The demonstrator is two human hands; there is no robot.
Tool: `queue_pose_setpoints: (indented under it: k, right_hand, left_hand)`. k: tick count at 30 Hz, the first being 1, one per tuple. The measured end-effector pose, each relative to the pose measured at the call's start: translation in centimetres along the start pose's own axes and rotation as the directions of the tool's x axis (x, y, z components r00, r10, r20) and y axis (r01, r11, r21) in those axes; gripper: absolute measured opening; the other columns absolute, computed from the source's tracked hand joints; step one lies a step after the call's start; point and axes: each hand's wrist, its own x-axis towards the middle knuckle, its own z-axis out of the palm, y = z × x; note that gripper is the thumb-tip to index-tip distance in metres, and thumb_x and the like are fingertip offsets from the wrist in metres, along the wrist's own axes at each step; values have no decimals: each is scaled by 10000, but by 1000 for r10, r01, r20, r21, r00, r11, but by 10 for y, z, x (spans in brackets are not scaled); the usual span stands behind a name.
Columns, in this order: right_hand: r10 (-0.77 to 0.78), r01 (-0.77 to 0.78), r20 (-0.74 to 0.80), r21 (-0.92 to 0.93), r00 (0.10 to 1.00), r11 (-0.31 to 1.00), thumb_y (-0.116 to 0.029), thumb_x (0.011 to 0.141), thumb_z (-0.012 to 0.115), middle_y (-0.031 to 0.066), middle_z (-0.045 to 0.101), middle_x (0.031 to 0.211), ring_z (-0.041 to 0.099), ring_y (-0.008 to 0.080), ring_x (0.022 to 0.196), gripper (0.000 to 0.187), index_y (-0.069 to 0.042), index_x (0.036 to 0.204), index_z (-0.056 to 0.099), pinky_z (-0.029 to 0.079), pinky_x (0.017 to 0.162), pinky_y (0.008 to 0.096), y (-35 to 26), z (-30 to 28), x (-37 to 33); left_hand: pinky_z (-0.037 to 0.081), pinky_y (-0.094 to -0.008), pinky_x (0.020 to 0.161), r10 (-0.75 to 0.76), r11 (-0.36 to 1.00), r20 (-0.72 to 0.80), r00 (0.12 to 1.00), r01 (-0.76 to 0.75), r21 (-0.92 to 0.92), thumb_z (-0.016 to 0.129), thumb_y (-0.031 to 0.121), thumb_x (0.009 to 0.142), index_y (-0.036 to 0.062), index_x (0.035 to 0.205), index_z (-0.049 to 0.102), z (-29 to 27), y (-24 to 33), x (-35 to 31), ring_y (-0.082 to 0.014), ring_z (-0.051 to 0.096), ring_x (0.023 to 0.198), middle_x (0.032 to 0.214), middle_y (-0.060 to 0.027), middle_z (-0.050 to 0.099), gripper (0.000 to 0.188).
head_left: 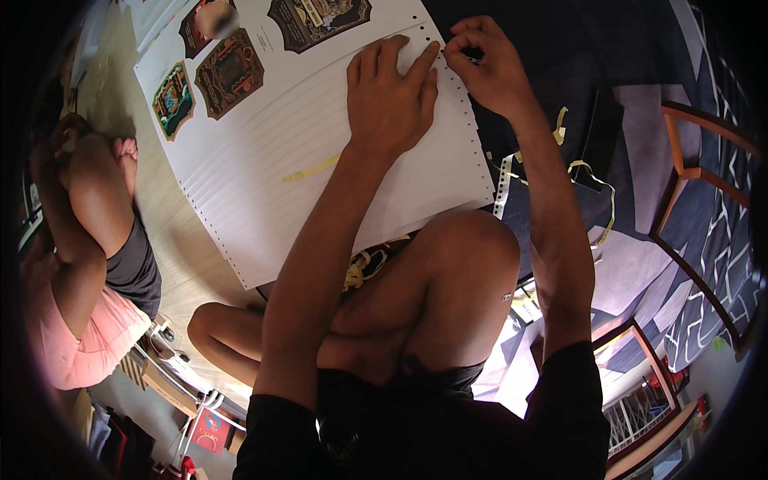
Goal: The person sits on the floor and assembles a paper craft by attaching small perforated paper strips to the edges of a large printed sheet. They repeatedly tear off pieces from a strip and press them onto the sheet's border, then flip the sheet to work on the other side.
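A stack of large white sheets (264, 208) with small round holes along its edges lies before my crossed legs. My left hand (390, 100) rests on the sheets with its fingers spread, the index finger pointing at the holed right edge. Just beyond that edge, my right hand (490, 72) is curled, thumb and index finger pinched close to the margin; whatever they grip is too small to make out. Dark ornate printed labels (230, 74) show on the top left of the sheets. A short yellow strip (312, 169) lies on the paper beside my left forearm.
Curled yellow strips (612, 204) and a white holed strip (502, 188) lie on the dark cloth to the right, near a flat black object (602, 136). A wooden frame (676, 168) stands farther right. Another person in pink clothing (88, 340) sits at the left.
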Motion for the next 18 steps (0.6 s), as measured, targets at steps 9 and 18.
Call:
queue_pose_setpoints:
  k: [9, 18]
  right_hand:
    - [-18, 15, 125, 21, 992, 1000, -134, 843, 709, 59, 637, 1118, 599, 226, 1044, 121, -74, 948, 726, 456, 905, 365, -7, -15, -8]
    - [-57, 56, 112, 12, 992, 998, -131, 877, 669, 36, 624, 1094, 558, 213, 1057, 122, -84, 977, 722, 410, 933, 361, -9, -12, -11]
  left_hand:
    - [377, -465, 1042, 2, 1000, -1, 1000, -2, -27, 614, 220, 942, 146, 1377, 598, -2, -1, 0, -317, 504, 1189, 1263, -127, 575, 442]
    - [382, -464, 1052, -27, 980, -83, 996, 10, -197, 638, 155, 921, 42, 1253, 635, -1, -6, -5, -324, 545, 1166, 1234, -148, 616, 351]
